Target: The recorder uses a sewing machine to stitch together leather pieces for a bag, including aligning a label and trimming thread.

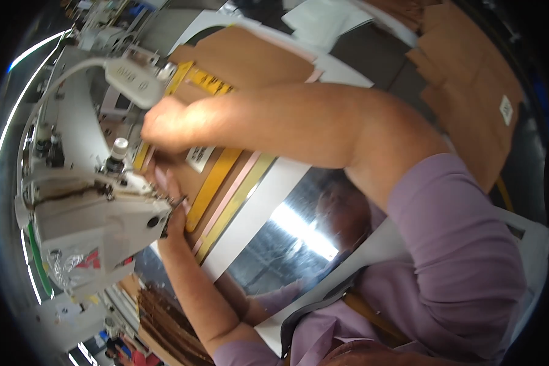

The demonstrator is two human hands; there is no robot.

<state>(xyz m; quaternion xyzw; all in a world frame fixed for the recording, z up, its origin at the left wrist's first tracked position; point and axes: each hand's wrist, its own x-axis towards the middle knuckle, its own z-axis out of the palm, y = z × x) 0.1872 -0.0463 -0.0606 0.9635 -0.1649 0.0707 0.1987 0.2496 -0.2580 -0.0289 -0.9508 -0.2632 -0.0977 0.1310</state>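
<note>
My right hand (165, 122), fingers curled, is at the far end of a brown template (189, 177) with yellow strips (216, 186), just under the white lamp (131, 82) of a sewing machine (97, 226); what it grips, if anything, is hidden. My left hand (171, 189) lies lower beside the machine head, fingers stretched along the template's left side and partly hidden by metal parts. A white label (198, 158) shows on the template. Pink and olive strips (232, 201) run along its right side.
The worktable has a shiny metal plate (293, 232) beside the template. Brown card sheets (476, 128) and white sheets (317, 18) lie behind my right arm. Brown pieces (165, 317) are stacked at lower left. A person in red (137, 357) appears far off there.
</note>
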